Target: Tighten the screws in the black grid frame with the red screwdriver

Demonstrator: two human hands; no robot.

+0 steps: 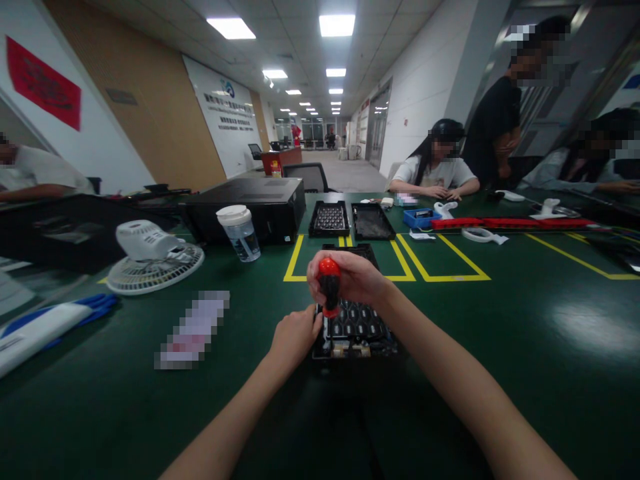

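Observation:
My right hand [356, 277] is closed round the red and black handle of a screwdriver [329, 285], held upright with its tip down on a black keyboard-like board [361, 327] lying on the green table. My left hand [295, 335] is curled against the board's left edge, steadying it. The screwdriver's tip is hidden behind my left hand's fingers.
Two black trays [350, 221] lie farther back inside yellow floor-tape lines [425, 267]. A black box [250, 208], a plastic water cup [241, 233] and a white fan [153, 257] stand to the left. Several other people sit or stand at the table's far right and left.

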